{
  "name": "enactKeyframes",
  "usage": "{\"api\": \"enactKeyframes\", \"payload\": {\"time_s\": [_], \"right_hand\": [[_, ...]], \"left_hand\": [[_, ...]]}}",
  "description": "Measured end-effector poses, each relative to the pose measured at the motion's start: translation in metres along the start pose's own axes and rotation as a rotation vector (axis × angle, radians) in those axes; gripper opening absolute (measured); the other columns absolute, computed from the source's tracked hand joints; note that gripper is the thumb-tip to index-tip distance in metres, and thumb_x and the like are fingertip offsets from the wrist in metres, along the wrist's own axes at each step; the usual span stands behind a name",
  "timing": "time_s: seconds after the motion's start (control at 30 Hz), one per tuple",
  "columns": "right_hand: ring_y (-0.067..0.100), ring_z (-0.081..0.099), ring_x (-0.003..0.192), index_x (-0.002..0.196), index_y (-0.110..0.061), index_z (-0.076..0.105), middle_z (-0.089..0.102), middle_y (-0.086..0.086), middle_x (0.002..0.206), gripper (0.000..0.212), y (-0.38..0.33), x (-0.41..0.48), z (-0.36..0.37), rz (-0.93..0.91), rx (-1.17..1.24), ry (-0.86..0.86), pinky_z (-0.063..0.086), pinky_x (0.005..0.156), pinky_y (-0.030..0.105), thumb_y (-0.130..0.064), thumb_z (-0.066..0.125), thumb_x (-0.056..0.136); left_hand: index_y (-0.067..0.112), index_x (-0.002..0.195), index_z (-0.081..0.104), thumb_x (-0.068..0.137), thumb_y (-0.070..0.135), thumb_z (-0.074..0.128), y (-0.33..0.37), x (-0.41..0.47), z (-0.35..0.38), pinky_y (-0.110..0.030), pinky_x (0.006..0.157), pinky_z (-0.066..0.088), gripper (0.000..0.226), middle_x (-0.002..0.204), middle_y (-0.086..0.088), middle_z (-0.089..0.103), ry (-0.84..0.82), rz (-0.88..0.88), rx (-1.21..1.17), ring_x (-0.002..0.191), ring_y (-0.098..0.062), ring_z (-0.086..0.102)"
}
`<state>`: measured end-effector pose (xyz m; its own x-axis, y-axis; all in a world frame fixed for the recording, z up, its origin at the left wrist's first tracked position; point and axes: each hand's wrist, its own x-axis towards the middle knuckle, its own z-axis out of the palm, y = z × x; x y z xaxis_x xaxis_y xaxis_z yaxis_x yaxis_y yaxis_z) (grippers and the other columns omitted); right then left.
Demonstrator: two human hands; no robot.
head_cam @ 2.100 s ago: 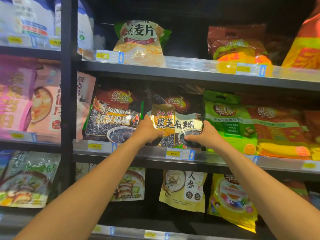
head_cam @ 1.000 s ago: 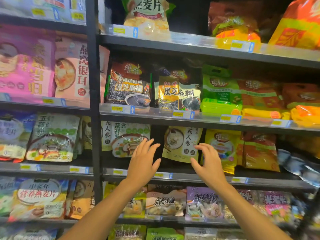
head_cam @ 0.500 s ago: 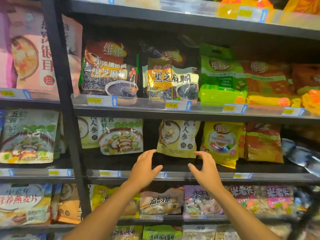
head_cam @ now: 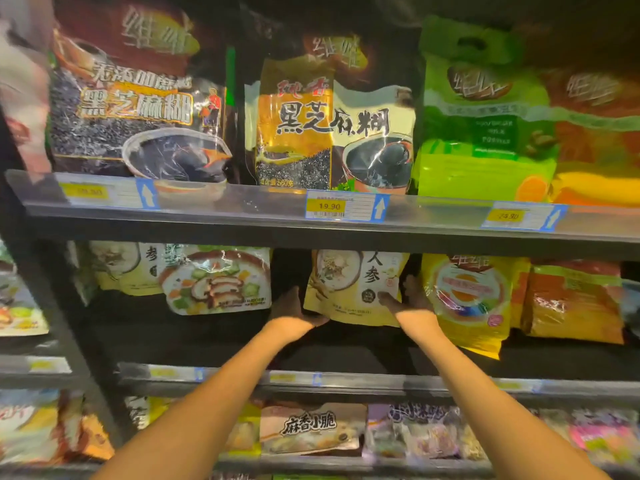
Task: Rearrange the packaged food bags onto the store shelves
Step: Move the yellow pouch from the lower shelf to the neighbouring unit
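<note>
A pale yellow ginseng bag [head_cam: 353, 285] stands on the middle shelf [head_cam: 346, 381], just under the shelf above. My left hand [head_cam: 291, 311] grips its lower left corner from beside and below. My right hand [head_cam: 408, 299] holds its lower right edge, thumb on the front. Left of it stands a white bag with a mushroom dish picture [head_cam: 216, 278]. A yellow bag with an orange circle [head_cam: 467, 299] leans to its right.
The upper shelf [head_cam: 242, 220] carries two black sesame paste bags [head_cam: 332, 126], a green bag [head_cam: 485, 133] and price tags. A black upright post [head_cam: 52, 323] divides the shelving at left. More snack bags [head_cam: 311, 429] fill the lower shelf.
Both hands reached forward from in front of the middle shelf and closed on the two lower corners of the ginseng bag. The view has moved closer to the shelves.
</note>
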<state>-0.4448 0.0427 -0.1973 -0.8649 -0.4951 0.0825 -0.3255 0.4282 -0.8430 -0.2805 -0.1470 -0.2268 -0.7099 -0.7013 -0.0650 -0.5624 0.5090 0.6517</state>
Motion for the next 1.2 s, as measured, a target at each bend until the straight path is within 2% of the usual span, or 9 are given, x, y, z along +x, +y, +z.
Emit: {"api": "enactKeyframes", "payload": {"time_s": [0.2, 0.37, 0.5, 0.6, 0.67, 0.8, 1.03, 1.13, 1.2], "right_hand": [[0.029, 0.062, 0.126, 0.143, -0.025, 0.043, 0.064, -0.001, 0.137, 0.095, 0.026, 0.063, 0.013, -0.035, 0.048, -0.054, 0.05, 0.106, 0.054, -0.066, 0.08, 0.065], [0.026, 0.065, 0.12, 0.152, -0.023, 0.027, 0.064, -0.001, 0.133, 0.112, 0.027, 0.07, 0.016, -0.021, 0.183, -0.04, 0.056, 0.101, 0.054, -0.053, 0.088, 0.063], [0.024, 0.069, 0.111, 0.146, -0.024, 0.032, 0.066, 0.0, 0.127, 0.109, 0.023, 0.075, 0.022, 0.025, 0.219, -0.051, 0.059, 0.095, 0.054, -0.051, 0.091, 0.058], [0.025, 0.07, 0.11, 0.143, -0.024, 0.035, 0.068, 0.001, 0.125, 0.104, 0.022, 0.08, 0.027, 0.052, 0.213, -0.03, 0.06, 0.093, 0.053, -0.048, 0.09, 0.058], [0.025, 0.07, 0.11, 0.143, -0.021, 0.036, 0.068, 0.003, 0.124, 0.092, 0.018, 0.077, 0.029, 0.059, 0.219, -0.01, 0.06, 0.094, 0.051, -0.034, 0.091, 0.07], [0.023, 0.07, 0.106, 0.143, -0.018, 0.04, 0.069, 0.003, 0.121, 0.079, 0.015, 0.073, 0.031, 0.034, 0.219, 0.032, 0.061, 0.089, 0.043, -0.021, 0.087, 0.08], [0.021, 0.072, 0.107, 0.134, -0.028, 0.052, 0.073, -0.007, 0.116, 0.091, 0.038, 0.069, 0.032, 0.033, 0.154, 0.028, 0.059, 0.094, 0.051, -0.06, 0.084, 0.055], [0.029, 0.066, 0.12, 0.141, -0.022, 0.05, 0.069, 0.002, 0.13, 0.097, 0.026, 0.052, 0.028, 0.064, 0.156, 0.039, 0.055, 0.101, 0.054, -0.055, 0.088, 0.058], [0.032, 0.06, 0.13, 0.146, -0.02, 0.046, 0.064, 0.005, 0.14, 0.105, 0.024, 0.045, 0.026, 0.08, 0.156, 0.041, 0.05, 0.107, 0.055, -0.054, 0.09, 0.057]], "left_hand": [[0.016, 0.161, 0.024, 0.051, 0.091, 0.07, -0.014, 0.059, 0.029, -0.053, 0.122, 0.031, 0.141, 0.164, -0.011, 0.034, 0.008, -0.019, -0.015, 0.151, -0.038, 0.032], [0.023, 0.158, 0.027, 0.04, 0.099, 0.065, -0.02, 0.076, 0.04, -0.055, 0.121, 0.028, 0.145, 0.161, -0.006, 0.041, -0.008, 0.007, -0.054, 0.149, -0.038, 0.035], [0.034, 0.15, 0.037, 0.055, 0.081, 0.08, -0.017, 0.079, 0.042, -0.057, 0.116, 0.039, 0.114, 0.155, 0.001, 0.049, -0.053, 0.012, -0.14, 0.145, -0.035, 0.042], [0.042, 0.126, 0.052, 0.079, 0.036, 0.088, 0.0, 0.063, 0.032, -0.044, 0.114, 0.044, 0.06, 0.139, 0.008, 0.062, -0.072, 0.116, -0.208, 0.133, -0.017, 0.055], [0.04, 0.123, 0.05, 0.084, 0.017, 0.085, 0.005, 0.059, 0.031, -0.035, 0.111, 0.043, 0.057, 0.129, 0.012, 0.061, -0.093, 0.148, -0.264, 0.125, -0.008, 0.053], [0.036, 0.124, 0.048, 0.084, 0.018, 0.085, 0.005, 0.051, 0.03, -0.027, 0.102, 0.039, 0.058, 0.121, 0.016, 0.057, -0.095, 0.167, -0.314, 0.121, -0.007, 0.052], [0.034, 0.12, 0.051, 0.084, 0.018, 0.085, 0.007, 0.02, 0.022, -0.028, 0.102, 0.044, 0.052, 0.115, 0.014, 0.061, -0.133, 0.146, -0.373, 0.12, -0.013, 0.058], [0.034, 0.108, 0.056, 0.082, 0.023, 0.087, 0.004, -0.001, 0.017, -0.035, 0.097, 0.054, 0.042, 0.104, 0.016, 0.062, -0.124, 0.097, -0.428, 0.108, -0.012, 0.061], [0.027, 0.118, 0.06, 0.08, 0.029, 0.089, 0.002, -0.017, 0.014, -0.039, 0.094, 0.06, 0.048, 0.108, 0.008, 0.067, -0.143, 0.046, -0.485, 0.103, -0.013, 0.066]]}}
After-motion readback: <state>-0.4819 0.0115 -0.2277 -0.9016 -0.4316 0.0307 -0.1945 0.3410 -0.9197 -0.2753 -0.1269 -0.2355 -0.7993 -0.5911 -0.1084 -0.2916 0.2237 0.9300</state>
